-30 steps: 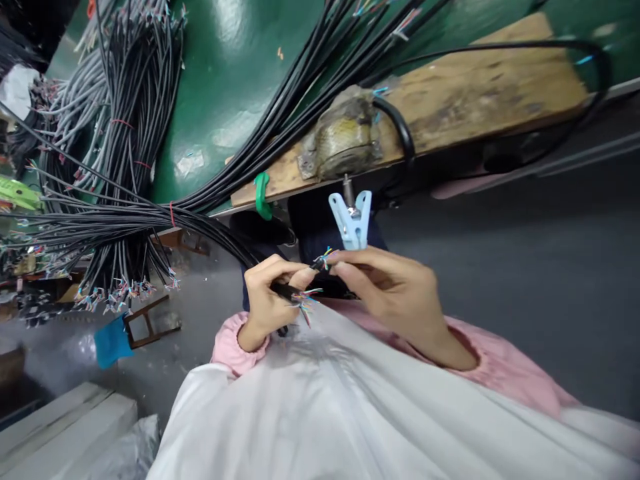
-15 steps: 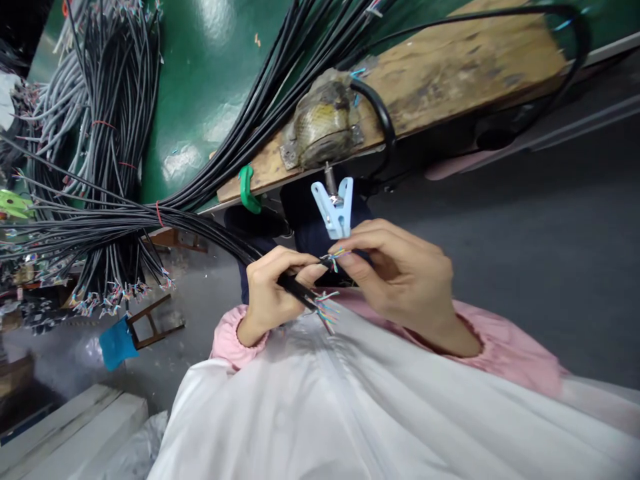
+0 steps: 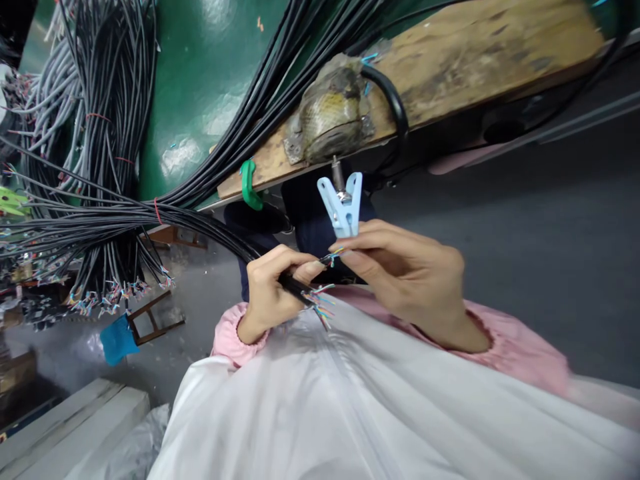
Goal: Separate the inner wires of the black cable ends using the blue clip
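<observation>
My left hand [image 3: 270, 287] is closed around a few black cables [image 3: 220, 235] whose stripped ends fan out into thin coloured wires [image 3: 321, 305]. My right hand [image 3: 405, 273] pinches the coloured wire tips of one cable [image 3: 334, 255] between thumb and forefinger, right against the left fingertips. A light blue clothespin [image 3: 344, 207] hangs on a metal pin just above both hands. A small taped motor-like block [image 3: 331, 113] sits on the wooden board [image 3: 475, 60] above it.
A thick bundle of black cables [image 3: 100, 220] runs left across the green table [image 3: 200, 80], with grey cables [image 3: 45, 113] further left. A green hook [image 3: 247, 187] hangs at the board's edge. White cloth [image 3: 350, 407] covers my lap. Grey floor lies to the right.
The hands have stayed together under the clothespin, with the fingers shifting slightly on the wire tips. The view has drifted a little.
</observation>
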`<move>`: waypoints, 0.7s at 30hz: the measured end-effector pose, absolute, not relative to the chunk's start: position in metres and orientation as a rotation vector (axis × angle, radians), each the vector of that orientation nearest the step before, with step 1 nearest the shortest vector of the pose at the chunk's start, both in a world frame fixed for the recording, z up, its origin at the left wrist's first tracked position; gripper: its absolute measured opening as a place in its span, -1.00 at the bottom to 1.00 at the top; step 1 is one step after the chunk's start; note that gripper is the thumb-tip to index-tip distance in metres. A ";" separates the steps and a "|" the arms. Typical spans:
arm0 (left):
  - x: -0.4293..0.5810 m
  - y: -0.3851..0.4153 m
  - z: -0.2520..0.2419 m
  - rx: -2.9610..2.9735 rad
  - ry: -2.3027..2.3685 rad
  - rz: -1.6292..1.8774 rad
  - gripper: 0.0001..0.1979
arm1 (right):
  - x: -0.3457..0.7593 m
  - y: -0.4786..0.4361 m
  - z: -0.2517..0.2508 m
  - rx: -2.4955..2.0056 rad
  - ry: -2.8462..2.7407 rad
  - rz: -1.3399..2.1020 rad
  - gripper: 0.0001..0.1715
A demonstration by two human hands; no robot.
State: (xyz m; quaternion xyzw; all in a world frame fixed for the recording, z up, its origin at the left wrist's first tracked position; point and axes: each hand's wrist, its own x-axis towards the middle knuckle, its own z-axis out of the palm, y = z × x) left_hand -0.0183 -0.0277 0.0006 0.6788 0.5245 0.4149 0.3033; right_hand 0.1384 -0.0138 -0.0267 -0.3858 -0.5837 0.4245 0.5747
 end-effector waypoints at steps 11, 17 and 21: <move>-0.022 -0.026 -0.002 1.818 1.311 1.079 -0.62 | 0.132 -0.012 -0.036 -0.803 -1.249 1.063 -0.87; -0.023 -0.026 -0.006 1.817 1.312 1.015 -0.67 | 0.137 -0.012 -0.035 -0.840 -1.280 1.157 -0.83; -0.020 -0.023 -0.010 1.963 1.149 1.038 -0.73 | 0.140 -0.013 -0.035 -0.871 -1.333 1.214 -0.79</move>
